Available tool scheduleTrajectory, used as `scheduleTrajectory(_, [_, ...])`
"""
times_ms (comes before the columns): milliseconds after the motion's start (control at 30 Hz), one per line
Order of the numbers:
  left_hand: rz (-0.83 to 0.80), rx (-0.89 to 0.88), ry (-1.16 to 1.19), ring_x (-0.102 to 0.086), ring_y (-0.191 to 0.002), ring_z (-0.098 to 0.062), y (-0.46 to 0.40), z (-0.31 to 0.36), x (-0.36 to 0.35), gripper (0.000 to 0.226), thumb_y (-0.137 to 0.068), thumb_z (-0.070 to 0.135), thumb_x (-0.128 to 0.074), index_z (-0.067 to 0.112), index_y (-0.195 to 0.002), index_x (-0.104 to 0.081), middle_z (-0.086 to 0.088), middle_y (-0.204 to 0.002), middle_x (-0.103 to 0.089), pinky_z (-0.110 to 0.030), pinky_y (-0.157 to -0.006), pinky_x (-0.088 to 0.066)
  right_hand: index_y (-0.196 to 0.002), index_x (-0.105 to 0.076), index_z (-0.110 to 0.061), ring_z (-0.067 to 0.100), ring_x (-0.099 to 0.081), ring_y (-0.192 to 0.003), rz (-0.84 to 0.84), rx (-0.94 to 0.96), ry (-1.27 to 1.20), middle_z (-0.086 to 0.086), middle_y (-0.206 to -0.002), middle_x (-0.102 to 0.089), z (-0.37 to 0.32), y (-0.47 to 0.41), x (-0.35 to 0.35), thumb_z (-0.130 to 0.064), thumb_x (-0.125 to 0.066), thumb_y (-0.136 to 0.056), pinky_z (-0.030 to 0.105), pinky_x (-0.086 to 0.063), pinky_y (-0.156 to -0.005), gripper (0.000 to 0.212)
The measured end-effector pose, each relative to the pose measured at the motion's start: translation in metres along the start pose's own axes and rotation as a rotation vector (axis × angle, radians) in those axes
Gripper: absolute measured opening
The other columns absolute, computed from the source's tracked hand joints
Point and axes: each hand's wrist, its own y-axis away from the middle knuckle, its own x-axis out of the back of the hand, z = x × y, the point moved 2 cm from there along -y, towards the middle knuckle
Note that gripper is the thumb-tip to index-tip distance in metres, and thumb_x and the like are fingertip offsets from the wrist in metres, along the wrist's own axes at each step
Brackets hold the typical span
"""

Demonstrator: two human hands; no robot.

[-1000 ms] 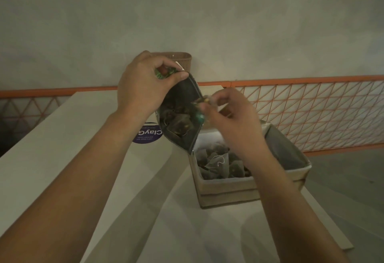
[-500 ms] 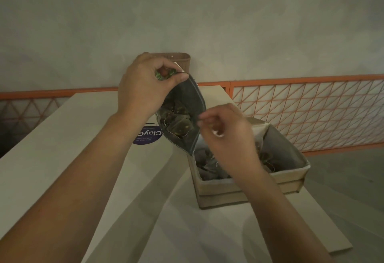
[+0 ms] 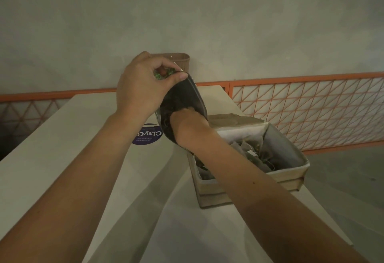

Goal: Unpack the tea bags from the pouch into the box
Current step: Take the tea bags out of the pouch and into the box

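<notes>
My left hand pinches the top edge of the pouch between thumb and curled fingers, holding it up off the table w/ the mouth turned toward me. The pouch hangs just left of the box, its lower end over the box's near-left corner. My right hand is pushed into the pouch mouth up to the knuckles; fingers are hidden inside, so I cannot tell whether they are spread or clamped on anything. Right forearm crosses over the box's front-left part.

Pouch: flexible foil type, dull grey inner lining, green printed outside visible only at the pinched rim. Dark contents show inside; detail too dim to resolve.

Box: rectangular, open top, tan card-like walls w/ a pale liner folded over the rim. Sits on the table's right side, near the edge. Tea bags lie in a loose heap inside, translucent mesh sachets w/ thin strings and small tags.

Table: smooth, matte, off-white. A round dark-blue sticker w/ white lettering lies flat on it below the pouch, partly covered.
</notes>
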Motion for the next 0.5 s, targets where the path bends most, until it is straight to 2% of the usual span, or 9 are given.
scheduleTrajectory(167, [-0.006, -0.001, 0.002, -0.059, -0.087, -0.008, 0.001, 0.002, -0.001, 0.023, -0.077, 0.051, -0.078, 0.036, -0.095, -0.076, 0.007, -0.095, -0.061, -0.027, -0.074, -0.048, -0.134, -0.048, -0.003, 0.03, -0.051, -0.124, -0.075, -0.029, -0.111, 0.015, -0.131, -0.055, 0.005, 0.004, 0.003, -0.012, -0.06, -0.093, 0.038, -0.039, -0.107, 0.044])
scheduleTrajectory(267, [-0.01, -0.005, -0.007, -0.059, -0.088, -0.008, 0.002, 0.002, -0.002, 0.023, -0.078, 0.052, -0.077, 0.037, -0.095, -0.075, 0.007, -0.097, -0.061, -0.027, -0.075, -0.049, -0.139, -0.044, -0.01, 0.029, -0.051, -0.124, -0.098, -0.008, -0.202, 0.013, -0.135, -0.053, 0.007, 0.012, 0.003, -0.014, -0.06, -0.093, 0.036, -0.038, -0.107, 0.049])
scheduleTrajectory(333, [-0.007, 0.001, -0.005, -0.06, -0.089, -0.007, 0.001, 0.001, -0.001, 0.023, -0.078, 0.053, -0.076, 0.038, -0.095, -0.075, 0.008, -0.097, -0.062, -0.028, -0.076, -0.051, -0.133, -0.051, -0.017, 0.024, -0.058, -0.113, 0.094, 0.085, -0.25, 0.008, -0.125, -0.059, 0.015, 0.023, 0.003, -0.011, -0.062, -0.091, 0.034, -0.045, -0.1, 0.044])
scheduleTrajectory(400, [-0.002, 0.007, -0.004, -0.061, -0.089, -0.007, -0.001, -0.001, 0.0, 0.023, -0.077, 0.055, -0.075, 0.04, -0.094, -0.074, 0.007, -0.097, -0.063, -0.031, -0.077, -0.053, -0.127, -0.057, -0.019, 0.018, -0.061, -0.102, 0.291, 0.15, -0.408, 0.004, -0.113, -0.063, 0.028, 0.038, 0.004, -0.006, -0.062, -0.089, 0.029, -0.051, -0.093, 0.041])
scheduleTrajectory(500, [0.003, 0.009, 0.007, -0.061, -0.087, -0.005, -0.002, -0.003, 0.001, 0.025, -0.075, 0.059, -0.072, 0.041, -0.093, -0.074, 0.007, -0.096, -0.064, -0.032, -0.077, -0.053, -0.118, -0.064, -0.02, 0.006, -0.061, -0.087, 0.455, 0.128, -0.695, -0.003, -0.1, -0.065, 0.052, 0.057, 0.008, -0.003, -0.059, -0.091, 0.01, -0.049, -0.078, 0.032])
